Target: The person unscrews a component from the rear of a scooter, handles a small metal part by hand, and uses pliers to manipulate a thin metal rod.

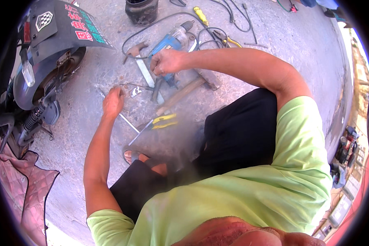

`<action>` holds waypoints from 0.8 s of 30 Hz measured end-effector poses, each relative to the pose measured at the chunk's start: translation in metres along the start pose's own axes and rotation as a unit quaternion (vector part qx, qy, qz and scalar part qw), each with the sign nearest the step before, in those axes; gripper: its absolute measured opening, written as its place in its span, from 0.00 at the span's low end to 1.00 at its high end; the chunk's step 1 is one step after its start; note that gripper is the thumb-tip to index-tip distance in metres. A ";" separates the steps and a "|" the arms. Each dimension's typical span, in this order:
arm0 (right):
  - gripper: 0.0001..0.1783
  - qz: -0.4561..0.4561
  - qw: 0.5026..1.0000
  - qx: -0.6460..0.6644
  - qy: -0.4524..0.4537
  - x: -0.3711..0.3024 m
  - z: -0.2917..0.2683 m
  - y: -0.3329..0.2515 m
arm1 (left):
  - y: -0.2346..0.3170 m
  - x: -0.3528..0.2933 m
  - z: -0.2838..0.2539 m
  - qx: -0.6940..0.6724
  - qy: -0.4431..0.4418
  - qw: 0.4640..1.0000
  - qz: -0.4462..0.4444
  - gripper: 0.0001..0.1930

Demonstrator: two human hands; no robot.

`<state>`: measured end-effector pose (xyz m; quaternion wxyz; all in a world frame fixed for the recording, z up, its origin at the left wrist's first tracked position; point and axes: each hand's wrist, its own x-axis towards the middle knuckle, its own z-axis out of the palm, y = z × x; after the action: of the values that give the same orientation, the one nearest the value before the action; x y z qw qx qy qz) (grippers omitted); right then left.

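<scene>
My left hand [114,101] is low over the concrete with its fingers curled together. A thin metal rod [128,123] runs under or through it; whether the fingers grip it is hidden. Beside its fingertips lies a small crumpled silvery scrap [136,91]. My right hand [167,62] is closed just above the blue power drill [174,41]; what its fingers pinch, if anything, is too small to tell. Close by are a hammer with a pale handle [144,73], a wooden-handled hammer [184,93] and yellow-handled pliers [164,121].
A motorbike's rear wheel [24,88] and mudflap [65,26] stand at the left, above a pink quilted cover [24,180]. A black bucket [142,12] is at the back. A yellow-handled screwdriver [201,15], more pliers [229,40] and a looping black cable [129,39] lie beyond the drill.
</scene>
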<state>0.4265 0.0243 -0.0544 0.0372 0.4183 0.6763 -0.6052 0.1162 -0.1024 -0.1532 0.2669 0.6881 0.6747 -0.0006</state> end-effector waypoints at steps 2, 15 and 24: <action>0.16 0.002 1.000 0.019 0.012 -0.003 0.001 -0.004 | -0.002 0.003 -0.001 0.013 -0.014 1.000 -0.011 0.09; 0.17 -0.006 1.000 -0.013 0.011 0.003 0.001 0.001 | -0.008 0.011 -0.004 -0.090 0.057 0.994 0.015 0.12; 0.18 -0.002 1.000 -0.029 0.001 0.010 0.005 0.003 | -0.007 0.014 -0.007 -0.121 0.042 0.992 -0.017 0.12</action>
<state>0.4197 0.0254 -0.0641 0.0474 0.4164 0.6946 -0.5847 0.1089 -0.0875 -0.1548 0.3200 0.6383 0.6921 0.1055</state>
